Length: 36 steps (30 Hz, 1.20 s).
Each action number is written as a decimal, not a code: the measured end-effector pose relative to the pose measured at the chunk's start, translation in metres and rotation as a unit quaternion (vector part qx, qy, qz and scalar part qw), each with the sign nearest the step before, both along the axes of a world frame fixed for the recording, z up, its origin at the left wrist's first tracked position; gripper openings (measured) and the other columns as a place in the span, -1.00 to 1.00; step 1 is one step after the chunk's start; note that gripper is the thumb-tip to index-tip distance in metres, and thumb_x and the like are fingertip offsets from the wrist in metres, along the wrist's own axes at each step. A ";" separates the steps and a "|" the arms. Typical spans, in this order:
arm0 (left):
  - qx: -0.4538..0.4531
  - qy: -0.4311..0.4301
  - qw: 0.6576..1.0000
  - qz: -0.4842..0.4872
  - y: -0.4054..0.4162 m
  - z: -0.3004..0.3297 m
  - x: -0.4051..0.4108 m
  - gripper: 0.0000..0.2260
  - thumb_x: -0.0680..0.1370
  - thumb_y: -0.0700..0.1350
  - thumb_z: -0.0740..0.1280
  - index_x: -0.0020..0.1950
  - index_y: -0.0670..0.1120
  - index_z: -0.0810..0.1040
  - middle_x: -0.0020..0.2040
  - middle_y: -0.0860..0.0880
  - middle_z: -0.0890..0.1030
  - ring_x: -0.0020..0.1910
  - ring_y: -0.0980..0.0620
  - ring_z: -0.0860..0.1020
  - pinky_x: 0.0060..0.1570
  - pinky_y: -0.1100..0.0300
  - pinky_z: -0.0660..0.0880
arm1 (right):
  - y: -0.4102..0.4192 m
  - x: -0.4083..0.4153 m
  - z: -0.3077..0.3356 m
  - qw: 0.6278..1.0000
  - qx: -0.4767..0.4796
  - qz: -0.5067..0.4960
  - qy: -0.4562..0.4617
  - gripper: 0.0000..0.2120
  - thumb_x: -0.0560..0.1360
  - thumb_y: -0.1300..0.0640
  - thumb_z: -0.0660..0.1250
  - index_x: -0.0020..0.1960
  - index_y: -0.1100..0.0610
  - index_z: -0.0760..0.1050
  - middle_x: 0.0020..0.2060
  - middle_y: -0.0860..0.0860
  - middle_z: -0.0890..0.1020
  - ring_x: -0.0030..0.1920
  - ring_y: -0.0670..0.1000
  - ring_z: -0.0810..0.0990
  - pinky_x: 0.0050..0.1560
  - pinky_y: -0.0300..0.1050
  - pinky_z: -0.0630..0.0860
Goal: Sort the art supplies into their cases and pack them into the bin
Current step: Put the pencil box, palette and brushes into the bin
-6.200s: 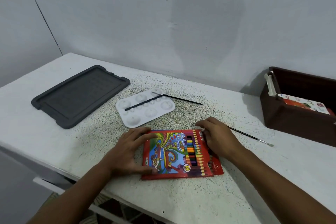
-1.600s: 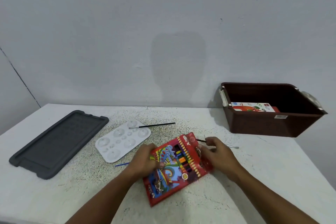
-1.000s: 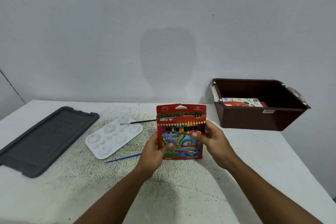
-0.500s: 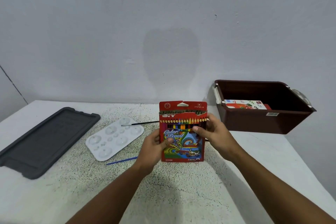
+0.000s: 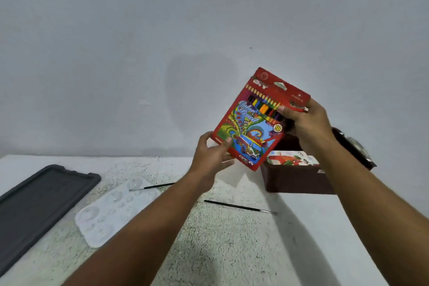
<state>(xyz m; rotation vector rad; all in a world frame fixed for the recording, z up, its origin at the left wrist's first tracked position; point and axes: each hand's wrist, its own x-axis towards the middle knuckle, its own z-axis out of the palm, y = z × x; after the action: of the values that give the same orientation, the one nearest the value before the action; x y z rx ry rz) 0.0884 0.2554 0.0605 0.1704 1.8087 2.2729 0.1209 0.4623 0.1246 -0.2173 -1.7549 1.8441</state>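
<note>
Both hands hold a flat red cardboard box of coloured pencils (image 5: 255,121) in the air, tilted, above the near left corner of a dark brown plastic bin (image 5: 299,180). The left hand (image 5: 212,154) grips its lower left corner; the right hand (image 5: 306,123) pinches its upper right edge. Inside the bin lies a white printed box (image 5: 292,160), perhaps another art set. On the speckled white surface (image 5: 232,246) lie a black-handled thin paintbrush (image 5: 239,206), a white plastic paint palette (image 5: 116,211) with a second dark brush (image 5: 157,186) resting across its far end, and a dark grey rectangular tray (image 5: 39,206) at the left.
</note>
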 end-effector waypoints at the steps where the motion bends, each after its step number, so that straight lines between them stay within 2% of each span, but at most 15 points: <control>1: 0.030 -0.005 0.999 -0.022 0.011 0.007 -0.001 -0.53 0.53 -0.11 0.40 0.37 0.00 0.29 0.11 -0.16 0.61 -0.04 -0.05 0.65 -0.02 0.01 0.62 | 0.011 0.000 0.000 0.999 -0.028 -0.014 0.005 -0.76 0.46 0.27 0.42 0.11 0.15 0.52 -0.08 0.01 0.69 -0.15 0.00 0.70 -0.23 -0.06 0.60; 3: 0.049 0.010 0.998 -0.042 0.035 0.016 -0.006 -0.40 0.55 -0.15 0.37 0.50 -0.01 0.14 0.16 -0.16 0.61 -0.02 0.02 0.65 0.04 0.05 0.59 | 0.032 0.001 -0.002 0.996 -0.084 -0.037 0.009 -0.77 0.46 0.30 0.40 0.09 0.15 0.49 -0.09 0.02 0.67 -0.15 0.02 0.69 -0.24 -0.05 0.59; 6: 0.037 0.022 0.998 -0.052 0.067 0.024 -0.013 -0.32 0.56 -0.19 0.35 0.55 0.00 0.03 0.24 -0.12 0.58 0.10 0.02 0.62 0.21 -0.01 0.50 | 0.061 0.001 -0.010 0.989 -0.125 -0.073 -0.015 -0.74 0.46 0.30 0.42 0.10 0.15 0.44 -0.03 0.05 0.66 -0.02 0.11 0.67 -0.04 0.11 0.63; 8: 0.018 0.032 0.997 -0.063 0.082 0.026 -0.014 -0.46 0.56 -0.25 0.34 0.46 0.02 0.20 0.17 -0.07 0.60 0.07 0.02 0.62 0.03 0.09 0.57 | 0.074 0.004 -0.017 0.987 -0.126 -0.093 -0.037 -0.67 0.45 0.29 0.43 0.15 0.15 0.40 0.00 0.07 0.64 -0.04 0.11 0.68 -0.02 0.11 0.63; 10: 0.012 0.048 0.995 -0.084 0.094 0.025 -0.015 -0.60 0.55 -0.33 0.32 0.27 0.04 0.35 0.05 -0.02 0.61 0.00 0.04 0.64 -0.11 0.15 0.61 | 0.085 0.008 -0.024 0.985 -0.119 -0.112 -0.054 -0.61 0.45 0.29 0.44 0.19 0.12 0.37 0.00 0.07 0.60 -0.09 0.09 0.67 -0.07 0.08 0.64; 14: -0.030 0.063 0.994 -0.090 0.111 0.016 -0.023 -0.61 0.53 -0.37 0.32 0.09 0.13 0.45 0.04 0.04 0.61 0.04 0.01 0.63 0.04 -0.08 0.60 | 0.102 0.008 -0.043 0.980 -0.098 -0.139 -0.102 -0.64 0.46 0.25 0.45 0.18 0.13 0.39 -0.03 0.09 0.61 -0.12 0.09 0.67 -0.16 0.04 0.63; 17: -0.094 0.093 0.985 -0.107 0.123 0.008 -0.032 -0.55 0.53 -0.32 0.34 0.34 0.07 0.40 0.17 -0.01 0.58 0.10 -0.03 0.61 0.03 -0.11 0.60 | 0.113 0.009 -0.059 0.969 -0.005 -0.185 -0.165 -0.60 0.42 0.15 0.50 0.18 0.14 0.42 0.01 0.10 0.63 -0.17 0.06 0.65 -0.19 -0.03 0.59; 20: -0.197 0.138 0.959 -0.150 0.135 0.002 -0.040 -0.41 0.54 -0.30 0.33 0.50 0.04 0.23 0.21 0.04 0.50 0.15 0.01 0.55 0.03 0.09 0.60 | 0.123 0.011 -0.076 0.930 0.168 -0.226 -0.238 -0.56 0.42 0.10 0.50 0.22 0.18 0.45 0.01 0.03 0.59 -0.08 0.11 0.59 -0.11 -0.10 0.45; 22: -0.275 0.183 0.928 -0.170 0.140 -0.004 -0.043 -0.39 0.53 -0.30 0.32 0.52 0.01 0.19 0.32 0.01 0.43 0.23 -0.01 0.49 0.07 0.16 0.54 | 0.129 0.010 -0.091 0.880 0.283 -0.219 -0.312 -0.49 0.42 -0.03 0.48 0.26 0.13 0.42 0.07 0.04 0.61 0.10 0.19 0.57 0.07 0.00 0.44; 25: -0.362 0.230 0.879 -0.206 0.150 -0.014 -0.046 -0.39 0.50 -0.30 0.31 0.53 -0.06 0.23 0.43 -0.09 0.38 0.32 -0.06 0.45 0.25 0.12 0.46 | 0.137 0.006 -0.108 0.801 0.378 -0.198 -0.420 -0.51 0.43 -0.21 0.40 0.21 0.06 0.43 0.08 0.08 0.64 0.14 0.16 0.57 0.19 0.05 0.33; 27: -0.423 0.272 0.836 -0.219 0.153 -0.016 -0.045 -0.49 0.52 -0.28 0.30 0.48 -0.10 0.34 0.41 -0.12 0.39 0.32 -0.10 0.45 0.22 0.22 0.43 | 0.138 0.003 -0.110 0.780 0.394 -0.182 -0.450 -0.55 0.42 -0.23 0.38 0.16 0.04 0.47 0.05 0.05 0.64 0.13 0.14 0.57 0.17 0.04 0.27; 29: -0.469 0.320 0.793 -0.220 0.156 -0.018 -0.044 -0.60 0.53 -0.26 0.28 0.38 -0.13 0.46 0.38 -0.14 0.44 0.30 -0.11 0.45 0.18 0.22 0.41 | 0.137 0.001 -0.108 0.766 0.400 -0.175 -0.471 -0.60 0.40 -0.20 0.38 0.08 0.05 0.51 -0.01 0.04 0.65 0.08 0.12 0.57 0.12 0.04 0.24; 32: -0.471 0.357 0.776 -0.221 0.155 -0.024 -0.040 -0.71 0.57 -0.23 0.24 0.28 -0.14 0.55 0.30 -0.15 0.52 0.24 -0.10 0.50 0.14 0.21 0.46 | 0.134 0.000 -0.105 0.743 0.419 -0.182 -0.488 -0.73 0.43 -0.10 0.31 0.00 0.07 0.51 -0.05 0.05 0.64 0.04 0.14 0.56 0.12 0.05 0.21; 34: -0.413 0.377 0.803 -0.207 0.145 -0.031 -0.039 -0.75 0.58 -0.23 0.25 0.24 -0.13 0.57 0.29 -0.12 0.53 0.23 -0.05 0.50 0.16 0.19 0.49 | 0.132 0.000 -0.105 0.735 0.428 -0.186 -0.491 -0.77 0.45 -0.05 0.27 -0.01 0.07 0.49 -0.04 0.07 0.63 0.04 0.14 0.56 0.16 0.06 0.21; 36: -0.327 0.456 0.816 -0.137 0.126 -0.043 -0.040 -0.79 0.57 -0.24 0.26 0.17 -0.14 0.58 0.23 -0.09 0.53 0.21 0.00 0.46 0.17 0.18 0.46 | 0.131 0.002 -0.106 0.731 0.439 -0.189 -0.487 -0.74 0.45 -0.06 0.25 0.05 0.06 0.50 0.04 0.08 0.63 0.09 0.15 0.54 0.16 0.06 0.22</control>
<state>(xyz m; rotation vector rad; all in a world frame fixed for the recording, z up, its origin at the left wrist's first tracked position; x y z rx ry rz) 0.0487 0.3813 0.0180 1.4662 2.6259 1.2713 0.1226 0.5931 0.0184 -1.1931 -2.7565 0.3697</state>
